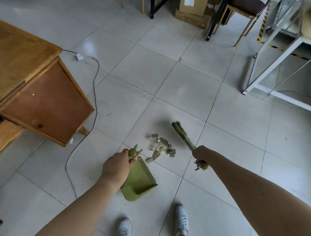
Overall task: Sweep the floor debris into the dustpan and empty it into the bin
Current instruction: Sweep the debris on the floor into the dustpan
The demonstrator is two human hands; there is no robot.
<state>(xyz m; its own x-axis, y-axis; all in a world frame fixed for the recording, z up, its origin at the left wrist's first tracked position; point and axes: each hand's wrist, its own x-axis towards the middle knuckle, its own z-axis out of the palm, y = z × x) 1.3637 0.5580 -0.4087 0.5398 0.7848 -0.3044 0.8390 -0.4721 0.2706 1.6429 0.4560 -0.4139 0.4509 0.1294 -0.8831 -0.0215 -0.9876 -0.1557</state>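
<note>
Debris (161, 148), a loose heap of striped scraps and clear crumpled bits, lies on the tiled floor (147, 81) between the two tools, just ahead of the person's feet. The left grip (118, 170) is clamped round the handle of the green dustpan (139, 177). The handle end sits just beside the pile's near-left edge, while the pan's broad end runs back toward the person, away from the heap. Whether the pan touches the floor I cannot tell. The right grip (199, 154) is closed round the shaft of the green brush (182, 136). Its long axis slants from the hand up and to the left, with the dark bristles at the far end, beyond and to the right of the pile. So the debris lies left of the brush head and nearer the person, and right of the pan. By my reading, the sweep must pull leftward and back, and the pan first needs turning so that its mouth faces the heap. No bin shows in this view.
</note>
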